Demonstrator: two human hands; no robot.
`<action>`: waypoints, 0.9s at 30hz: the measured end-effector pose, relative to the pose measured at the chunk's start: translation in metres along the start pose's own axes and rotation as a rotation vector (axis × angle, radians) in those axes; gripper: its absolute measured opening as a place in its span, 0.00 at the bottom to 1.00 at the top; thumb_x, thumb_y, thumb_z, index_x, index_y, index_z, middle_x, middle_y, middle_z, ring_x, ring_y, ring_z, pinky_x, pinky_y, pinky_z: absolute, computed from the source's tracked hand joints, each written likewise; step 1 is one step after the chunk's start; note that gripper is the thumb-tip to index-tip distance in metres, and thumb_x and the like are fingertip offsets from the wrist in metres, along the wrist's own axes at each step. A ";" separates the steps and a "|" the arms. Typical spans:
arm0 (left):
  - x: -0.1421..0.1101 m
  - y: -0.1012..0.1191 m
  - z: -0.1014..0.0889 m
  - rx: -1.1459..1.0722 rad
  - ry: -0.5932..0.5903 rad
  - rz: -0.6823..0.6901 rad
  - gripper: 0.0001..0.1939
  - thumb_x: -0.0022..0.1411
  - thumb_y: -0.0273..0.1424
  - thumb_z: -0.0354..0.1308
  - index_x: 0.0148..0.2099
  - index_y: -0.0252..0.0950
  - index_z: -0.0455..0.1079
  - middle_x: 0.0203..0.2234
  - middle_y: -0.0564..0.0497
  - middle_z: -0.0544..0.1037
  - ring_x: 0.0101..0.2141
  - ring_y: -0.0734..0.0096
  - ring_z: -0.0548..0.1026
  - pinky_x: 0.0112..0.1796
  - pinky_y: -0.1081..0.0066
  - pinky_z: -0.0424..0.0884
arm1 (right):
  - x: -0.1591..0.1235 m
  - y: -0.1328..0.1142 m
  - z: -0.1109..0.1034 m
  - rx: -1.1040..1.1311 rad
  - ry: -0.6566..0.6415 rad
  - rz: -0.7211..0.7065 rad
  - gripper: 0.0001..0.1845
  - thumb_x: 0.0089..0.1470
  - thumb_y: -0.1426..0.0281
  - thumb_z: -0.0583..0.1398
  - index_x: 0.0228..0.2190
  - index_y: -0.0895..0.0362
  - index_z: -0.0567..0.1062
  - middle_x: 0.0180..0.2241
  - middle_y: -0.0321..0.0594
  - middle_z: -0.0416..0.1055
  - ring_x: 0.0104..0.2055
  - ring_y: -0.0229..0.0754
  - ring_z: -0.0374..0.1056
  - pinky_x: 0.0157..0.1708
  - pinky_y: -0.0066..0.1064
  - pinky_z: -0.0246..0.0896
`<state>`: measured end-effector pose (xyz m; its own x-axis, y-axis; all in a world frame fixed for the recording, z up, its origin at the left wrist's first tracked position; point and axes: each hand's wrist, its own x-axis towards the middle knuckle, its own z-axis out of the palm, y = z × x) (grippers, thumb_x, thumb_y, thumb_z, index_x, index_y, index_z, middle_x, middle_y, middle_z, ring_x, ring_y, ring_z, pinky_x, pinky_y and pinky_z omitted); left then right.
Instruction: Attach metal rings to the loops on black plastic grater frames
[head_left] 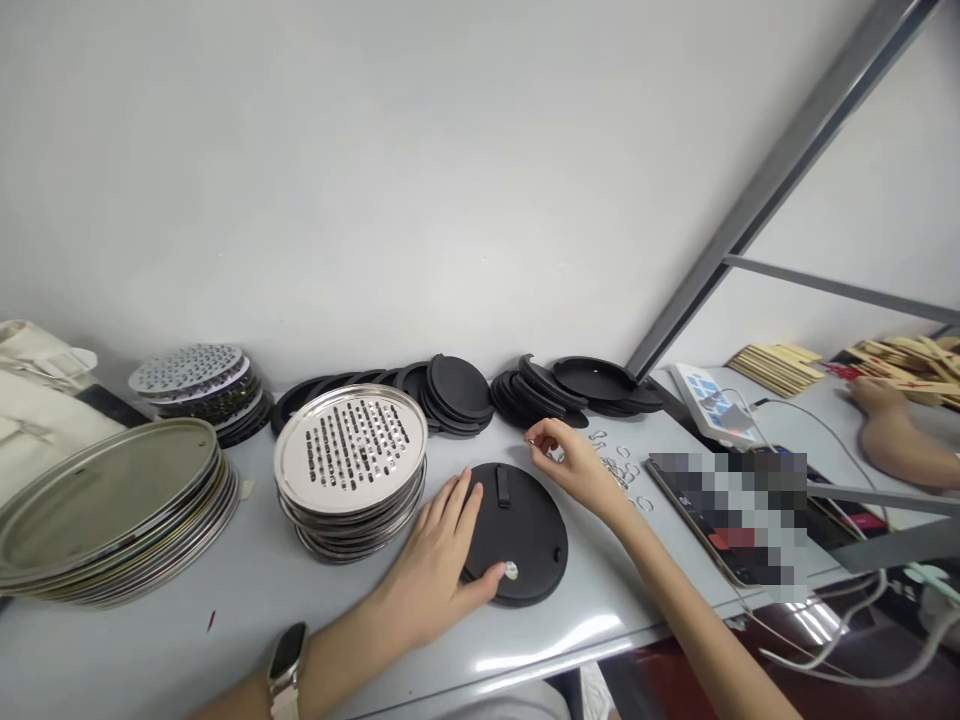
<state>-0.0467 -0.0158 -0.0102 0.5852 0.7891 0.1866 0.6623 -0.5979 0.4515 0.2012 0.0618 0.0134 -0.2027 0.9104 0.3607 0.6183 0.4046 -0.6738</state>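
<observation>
Black round disc [525,530] under left hand [431,570] on grey desk [225,630].
Left hand lies spread flat; right hand [570,465] pinches narrowly near small metal rings [619,470].

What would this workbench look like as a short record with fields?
Left hand: resting on a round black disc, thumb by a small silver piece
Right hand: raised fingers, nearest small metal rings
Rest: stacked perforated steel plates, stacked black discs, a co-worker's hand
</observation>
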 end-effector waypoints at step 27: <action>0.002 0.002 0.007 0.022 0.001 -0.002 0.40 0.62 0.34 0.55 0.70 0.33 0.39 0.68 0.39 0.42 0.65 0.45 0.46 0.58 0.48 0.60 | -0.023 -0.018 -0.012 0.046 -0.241 0.179 0.06 0.58 0.65 0.59 0.34 0.53 0.75 0.35 0.39 0.73 0.39 0.44 0.69 0.40 0.35 0.64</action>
<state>-0.0412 -0.0166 -0.0148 0.5833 0.7906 0.1863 0.6737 -0.5990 0.4328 0.2039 0.0324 0.0252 -0.2710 0.9597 0.0739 0.6268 0.2342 -0.7432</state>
